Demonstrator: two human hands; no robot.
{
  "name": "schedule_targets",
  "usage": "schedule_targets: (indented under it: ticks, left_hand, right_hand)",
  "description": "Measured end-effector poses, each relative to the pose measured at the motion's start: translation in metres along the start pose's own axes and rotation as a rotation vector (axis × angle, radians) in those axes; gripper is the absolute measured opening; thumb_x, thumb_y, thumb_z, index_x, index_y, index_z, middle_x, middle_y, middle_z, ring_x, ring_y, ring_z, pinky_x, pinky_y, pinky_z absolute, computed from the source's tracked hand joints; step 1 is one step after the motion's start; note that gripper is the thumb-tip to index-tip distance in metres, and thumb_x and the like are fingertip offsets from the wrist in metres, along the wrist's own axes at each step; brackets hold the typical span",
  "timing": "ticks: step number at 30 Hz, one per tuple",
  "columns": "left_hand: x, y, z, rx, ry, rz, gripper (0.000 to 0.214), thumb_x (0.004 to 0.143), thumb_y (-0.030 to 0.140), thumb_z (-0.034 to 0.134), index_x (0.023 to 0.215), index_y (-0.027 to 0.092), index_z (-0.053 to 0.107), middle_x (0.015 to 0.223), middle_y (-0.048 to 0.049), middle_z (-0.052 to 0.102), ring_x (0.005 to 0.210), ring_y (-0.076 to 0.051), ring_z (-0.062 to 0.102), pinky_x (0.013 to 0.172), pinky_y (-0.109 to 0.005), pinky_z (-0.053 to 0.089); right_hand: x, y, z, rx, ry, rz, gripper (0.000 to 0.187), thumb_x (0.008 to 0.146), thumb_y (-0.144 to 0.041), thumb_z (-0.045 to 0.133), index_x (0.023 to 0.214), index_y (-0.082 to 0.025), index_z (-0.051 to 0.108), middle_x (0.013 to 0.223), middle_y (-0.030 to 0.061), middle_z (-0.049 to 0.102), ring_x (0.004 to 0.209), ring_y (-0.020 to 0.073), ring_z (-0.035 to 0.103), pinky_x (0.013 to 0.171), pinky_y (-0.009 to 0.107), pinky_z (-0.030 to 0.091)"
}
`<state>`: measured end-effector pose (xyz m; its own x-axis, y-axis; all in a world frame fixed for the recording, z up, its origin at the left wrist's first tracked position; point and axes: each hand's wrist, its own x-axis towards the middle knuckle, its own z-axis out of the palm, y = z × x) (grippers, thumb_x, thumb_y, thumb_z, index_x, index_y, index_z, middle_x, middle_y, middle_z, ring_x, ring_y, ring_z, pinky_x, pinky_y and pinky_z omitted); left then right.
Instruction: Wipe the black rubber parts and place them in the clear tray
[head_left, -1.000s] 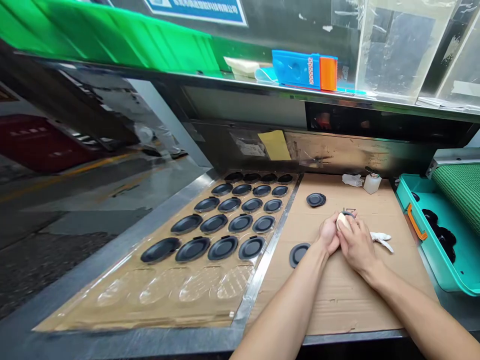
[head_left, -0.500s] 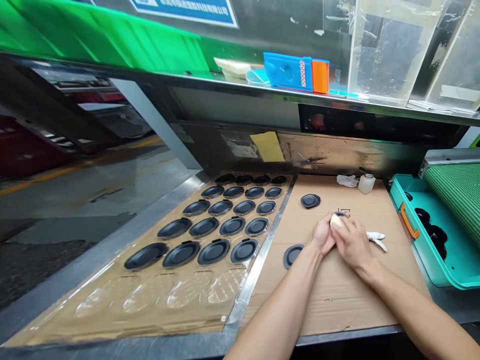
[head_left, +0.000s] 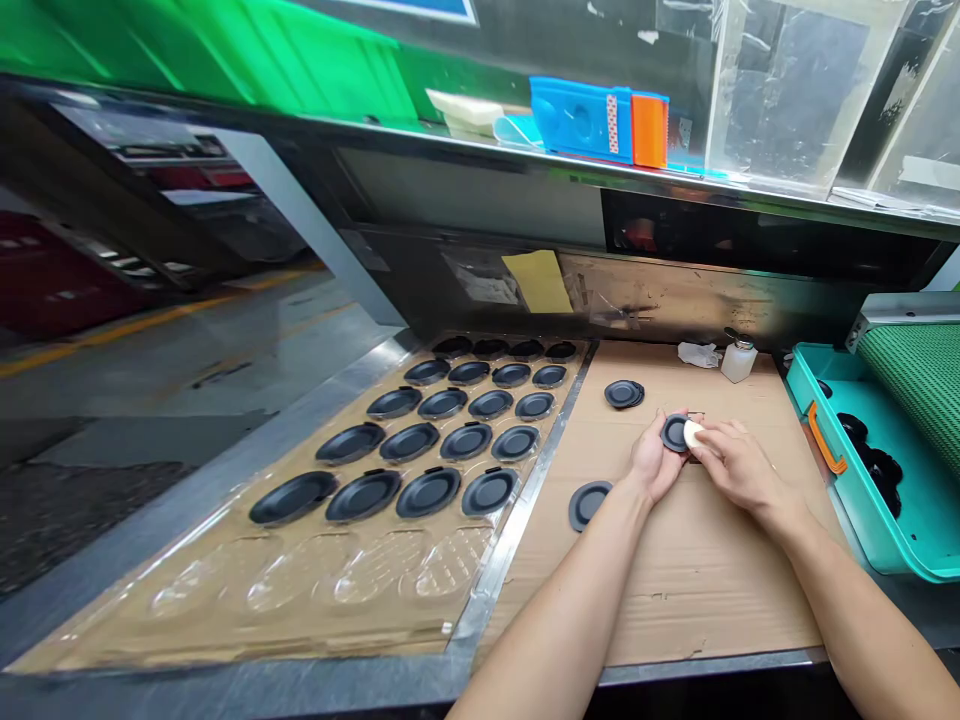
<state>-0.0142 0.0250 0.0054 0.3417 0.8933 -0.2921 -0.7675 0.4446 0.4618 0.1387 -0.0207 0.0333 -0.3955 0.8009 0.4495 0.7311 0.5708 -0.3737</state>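
My left hand [head_left: 648, 464] holds a small round black disc-shaped part [head_left: 673, 434] with a raised rim, its face turned up. A small white pad [head_left: 692, 434] is pinched in the fingers of my right hand [head_left: 739, 466] and touches the right side of that part. Beneath my left forearm, a similar round black part [head_left: 586, 504] lies partly covered on the cardboard [head_left: 660, 600]. Farther back sits a small stack of black parts [head_left: 623, 394].
Left of the cardboard, a clear blister tray [head_left: 300, 640] carries rows of black parts, its front row of pockets bare. A teal bin [head_left: 926, 560] with several black parts stands at right, beside a green mesh belt [head_left: 911, 375]. A pump bottle [head_left: 739, 358] and crumpled white tissue [head_left: 697, 354] are behind.
My right hand has shifted right with the white pad, uncovering more of the black part's face. The white cloth once visible beside it is now hidden behind my right hand. The view has tilted slightly.
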Motion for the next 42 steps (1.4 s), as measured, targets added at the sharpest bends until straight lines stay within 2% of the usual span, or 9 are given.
schedule_targets:
  ticks: [4,10,15,24,29,33,35,39,42]
  left_hand:
    - [-0.003,-0.003,0.001,0.058,-0.022,0.027,0.038,0.106,0.038,0.034,0.112,0.012,0.062,0.111,-0.0165,0.072,0.099,-0.023,0.071,0.088,-0.035,0.055]
    - [-0.006,-0.004,0.001,0.056,-0.019,-0.008,0.042,0.105,0.04,0.035,0.107,0.01,0.064,0.108,-0.0182,0.072,0.1,-0.025,0.071,0.095,-0.039,0.053]
    - [-0.006,-0.006,0.004,0.066,0.007,-0.03,0.043,0.106,0.038,0.033,0.102,0.01,0.066,0.101,-0.0157,0.073,0.093,-0.022,0.071,0.087,-0.034,0.055]
    - [-0.009,-0.004,0.007,0.035,-0.046,-0.05,0.036,0.104,0.025,0.036,0.096,0.009,0.067,0.092,-0.0128,0.073,0.08,-0.018,0.068,0.077,-0.031,0.056]
    - [-0.013,0.002,0.004,0.099,-0.094,-0.074,0.032,0.103,0.035,0.04,0.107,0.012,0.063,0.106,-0.0171,0.071,0.085,-0.024,0.07,0.066,-0.032,0.055]
    - [-0.013,0.01,0.004,0.019,-0.028,-0.126,0.032,0.102,0.042,0.041,0.1,0.016,0.059,0.095,-0.0156,0.068,0.075,-0.021,0.067,0.053,-0.025,0.05]
    - [-0.012,0.015,0.004,-0.055,0.035,-0.178,0.041,0.103,0.048,0.035,0.093,0.015,0.057,0.088,-0.0157,0.065,0.072,-0.02,0.064,0.048,-0.022,0.048]
    - [-0.013,0.022,0.005,-0.183,0.103,-0.231,0.045,0.102,0.046,0.026,0.091,0.014,0.056,0.088,-0.0175,0.062,0.073,-0.021,0.063,0.046,-0.023,0.05]
    - [-0.013,0.025,0.005,-0.209,0.116,-0.233,0.039,0.1,0.038,0.028,0.093,0.013,0.057,0.092,-0.0191,0.062,0.074,-0.021,0.064,0.046,-0.023,0.05]
  right_hand:
    - [0.002,-0.007,0.007,-0.078,-0.048,-0.014,0.025,0.102,-0.029,0.047,0.112,-0.021,0.069,0.13,0.0123,0.064,0.107,0.0256,0.056,0.093,0.043,0.048]
    - [0.004,-0.01,-0.009,-0.015,-0.234,-0.122,0.024,0.103,-0.028,0.048,0.094,-0.022,0.069,0.107,0.0069,0.07,0.098,0.0208,0.058,0.094,0.037,0.047]
    - [0.002,-0.006,-0.003,-0.129,-0.116,-0.057,0.021,0.102,-0.027,0.049,0.107,-0.022,0.069,0.13,0.0104,0.064,0.11,0.0238,0.055,0.097,0.04,0.046]
    - [0.003,0.01,0.014,-0.135,0.056,0.082,0.027,0.099,-0.032,0.052,0.118,-0.022,0.07,0.131,0.0106,0.064,0.11,0.0255,0.056,0.094,0.038,0.048]
    - [0.001,0.041,-0.003,-0.276,0.121,0.389,0.029,0.098,-0.032,0.05,0.113,-0.02,0.071,0.122,0.0121,0.068,0.11,0.0274,0.057,0.094,0.038,0.044]
    - [-0.004,0.043,-0.027,-0.387,0.072,0.482,0.029,0.097,-0.037,0.052,0.106,-0.02,0.074,0.122,0.013,0.067,0.112,0.0287,0.055,0.097,0.04,0.04]
    - [-0.005,0.036,-0.034,-0.348,0.0,0.433,0.031,0.097,-0.041,0.053,0.105,-0.021,0.075,0.121,0.0116,0.067,0.11,0.0271,0.056,0.095,0.038,0.041]
    - [-0.007,0.028,-0.036,-0.068,-0.388,0.236,0.02,0.088,-0.04,0.066,0.096,-0.024,0.075,0.092,0.0044,0.073,0.085,0.0204,0.063,0.077,0.029,0.045]
    - [-0.006,0.028,-0.035,-0.039,-0.391,0.207,0.018,0.091,-0.035,0.062,0.088,-0.022,0.075,0.084,0.0048,0.073,0.078,0.0202,0.063,0.071,0.029,0.044]
